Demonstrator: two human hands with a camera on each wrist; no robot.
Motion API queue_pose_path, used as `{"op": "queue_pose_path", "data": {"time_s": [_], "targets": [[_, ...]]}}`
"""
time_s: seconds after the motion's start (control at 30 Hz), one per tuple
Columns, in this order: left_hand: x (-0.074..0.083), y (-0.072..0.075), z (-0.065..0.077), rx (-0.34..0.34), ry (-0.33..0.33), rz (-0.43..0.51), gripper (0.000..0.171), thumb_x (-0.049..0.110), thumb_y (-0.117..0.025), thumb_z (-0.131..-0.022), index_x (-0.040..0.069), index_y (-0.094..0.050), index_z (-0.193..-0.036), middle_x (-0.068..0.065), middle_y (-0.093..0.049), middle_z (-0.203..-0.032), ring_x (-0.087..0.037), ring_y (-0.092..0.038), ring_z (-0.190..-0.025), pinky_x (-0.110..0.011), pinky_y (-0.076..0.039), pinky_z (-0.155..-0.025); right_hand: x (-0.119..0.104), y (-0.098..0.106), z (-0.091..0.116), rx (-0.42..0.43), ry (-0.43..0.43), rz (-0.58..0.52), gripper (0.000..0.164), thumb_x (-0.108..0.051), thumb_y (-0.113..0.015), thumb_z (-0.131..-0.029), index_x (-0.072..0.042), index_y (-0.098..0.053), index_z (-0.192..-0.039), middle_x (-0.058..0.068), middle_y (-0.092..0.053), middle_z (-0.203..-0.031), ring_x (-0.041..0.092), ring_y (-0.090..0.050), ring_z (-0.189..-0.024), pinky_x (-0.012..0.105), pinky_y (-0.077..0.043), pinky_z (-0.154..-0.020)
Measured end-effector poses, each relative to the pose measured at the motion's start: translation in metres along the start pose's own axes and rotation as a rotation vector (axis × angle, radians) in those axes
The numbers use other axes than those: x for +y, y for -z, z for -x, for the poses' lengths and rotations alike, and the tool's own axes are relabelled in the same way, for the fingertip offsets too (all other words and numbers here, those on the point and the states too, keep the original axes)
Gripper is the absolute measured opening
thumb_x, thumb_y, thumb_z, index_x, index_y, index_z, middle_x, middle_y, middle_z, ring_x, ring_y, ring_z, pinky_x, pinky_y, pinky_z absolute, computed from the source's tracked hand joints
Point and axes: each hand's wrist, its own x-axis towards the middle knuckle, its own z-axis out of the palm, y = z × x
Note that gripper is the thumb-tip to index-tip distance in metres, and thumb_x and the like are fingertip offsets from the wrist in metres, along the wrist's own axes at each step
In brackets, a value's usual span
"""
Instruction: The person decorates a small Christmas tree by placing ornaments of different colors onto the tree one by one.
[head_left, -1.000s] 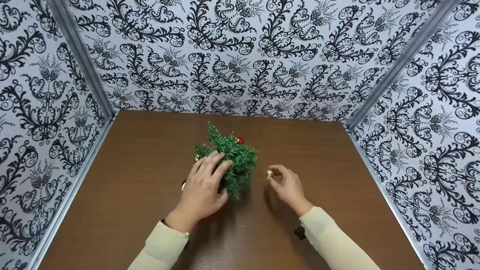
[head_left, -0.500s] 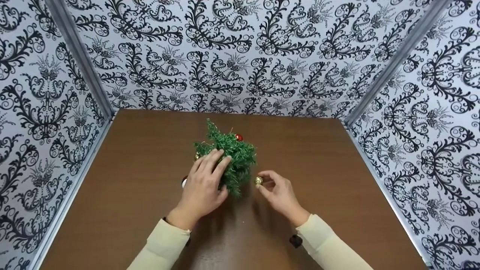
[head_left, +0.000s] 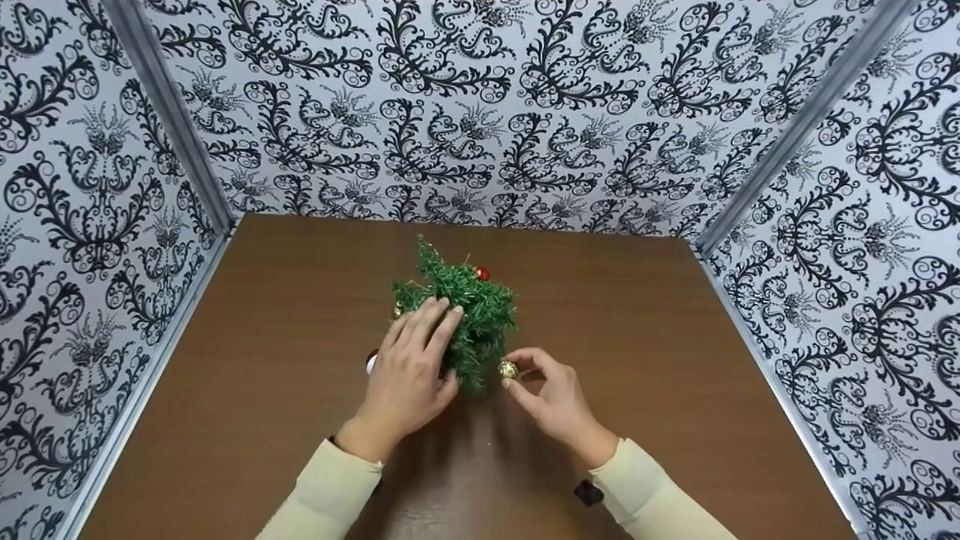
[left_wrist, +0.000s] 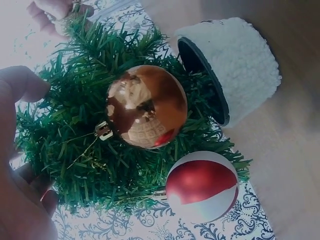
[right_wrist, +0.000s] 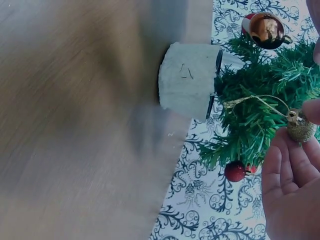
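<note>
A small artificial Christmas tree (head_left: 480, 300) stands in a fuzzy white pot (right_wrist: 187, 80). My left hand (head_left: 409, 371) lies over the tree's left side, holding its branches between thumb and fingers. To the right, my right hand (head_left: 559, 397) pinches a glittery gold ball ornament (right_wrist: 301, 131) close beside the green branches. Its gold string loop (right_wrist: 270, 102) trails across the greenery in the right wrist view. A shiny copper-gold ball (left_wrist: 146, 106) and a red-and-white ball (left_wrist: 202, 186) hang on the tree. At its far side shows a red ball (head_left: 482, 273).
Everything rests on a brown wooden table (head_left: 300, 285). Patterned black-and-white panels (head_left: 450, 112) enclose it at the back and both sides, joined by grey metal posts (head_left: 169, 112).
My right hand has carried the gold ornament leftward and slightly nearer, from apart from the tree to right beside its branches. The left hand has stayed on the tree.
</note>
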Motion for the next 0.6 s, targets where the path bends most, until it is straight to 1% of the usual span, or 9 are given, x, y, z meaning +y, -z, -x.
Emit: {"op": "queue_pose_path", "data": {"time_s": [0.13, 0.27, 0.37, 0.43, 0.5, 0.6], "targets": [[0.001, -0.001, 0.001, 0.019, -0.004, -0.004, 0.086, 0.022, -0.074, -0.076, 0.010, -0.038, -0.153, -0.013, -0.040, -0.154, -0.027, -0.032, -0.144, -0.047, -0.028, -0.113, -0.009, -0.001, 0.000, 0.005, 0.003, -0.020, 0.031, -0.001, -0.079, -0.083, -0.005, -0.067, -0.111, 0.001, -0.070, -0.100, 0.022, -0.067, -0.089, 0.032, -0.056, -0.076], [0.002, -0.003, 0.002, 0.059, -0.030, 0.002, 0.085, 0.021, -0.074, -0.077, 0.008, -0.038, -0.153, -0.013, -0.039, -0.155, -0.027, -0.032, -0.144, -0.050, -0.031, -0.111, -0.030, 0.001, -0.002, -0.001, 0.018, -0.050, 0.030, 0.003, -0.077, -0.083, 0.002, -0.065, -0.110, 0.011, -0.072, -0.100, 0.024, -0.069, -0.089, 0.035, -0.056, -0.076], [0.003, -0.006, 0.003, 0.109, -0.068, 0.008, 0.081, 0.020, -0.075, -0.076, 0.007, -0.044, -0.150, -0.014, -0.039, -0.155, -0.028, -0.032, -0.144, -0.050, -0.032, -0.111, -0.042, 0.002, -0.003, -0.007, 0.030, -0.065, 0.028, 0.002, -0.076, -0.084, 0.003, -0.063, -0.109, 0.011, -0.072, -0.100, 0.022, -0.069, -0.088, 0.039, -0.057, -0.075], [0.005, -0.008, 0.005, 0.151, -0.102, 0.021, 0.073, 0.021, -0.076, -0.074, 0.006, -0.053, -0.141, -0.015, -0.040, -0.154, -0.029, -0.034, -0.143, -0.049, -0.032, -0.110, -0.045, 0.001, -0.003, -0.005, 0.040, -0.072, 0.028, 0.003, -0.076, -0.084, 0.003, -0.063, -0.109, 0.010, -0.072, -0.099, 0.021, -0.069, -0.088, 0.039, -0.057, -0.074], [0.006, -0.011, 0.007, 0.186, -0.140, 0.030, 0.058, 0.022, -0.078, -0.073, 0.006, -0.063, -0.126, -0.015, -0.040, -0.154, -0.031, -0.035, -0.142, -0.049, -0.032, -0.110, -0.046, 0.000, -0.004, 0.005, 0.061, -0.082, 0.029, 0.003, -0.075, -0.085, 0.002, -0.063, -0.111, 0.010, -0.072, -0.099, 0.021, -0.069, -0.087, 0.039, -0.057, -0.073], [0.009, -0.014, 0.010, 0.209, -0.191, 0.032, 0.038, 0.026, -0.081, -0.073, 0.008, -0.069, -0.105, -0.014, -0.040, -0.154, -0.032, -0.037, -0.141, -0.050, -0.033, -0.108, -0.046, -0.003, -0.004, 0.023, 0.104, -0.088, 0.031, 0.004, -0.074, -0.085, 0.000, -0.065, -0.115, 0.011, -0.072, -0.100, 0.021, -0.068, -0.086, 0.035, -0.057, -0.072]]}}
